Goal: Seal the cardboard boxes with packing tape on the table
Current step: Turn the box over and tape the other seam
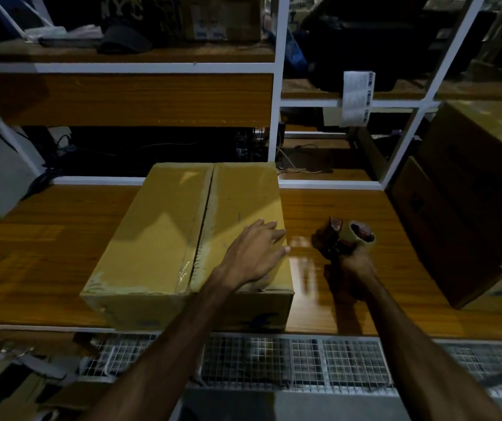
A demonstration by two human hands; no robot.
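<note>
Left hand (254, 253) lies flat on top of cardboard box (195, 235), fingers straight and spread, near the box's right edge, palm down. Right hand (354, 268) grips tape dispenser (342, 237) by its handle, just right of the box, tape roll end facing up and away; dispenser is apart from the box, over the table (46, 253). Box sits mid-table w/ flaps closed, centre seam running front to back, clear tape visible along the seam near the front. Second cardboard box (471, 202) stands tilted at far right. Shelf rack (275, 86) behind the table; wire mesh (304, 360) below the front edge. Dim light.
</note>
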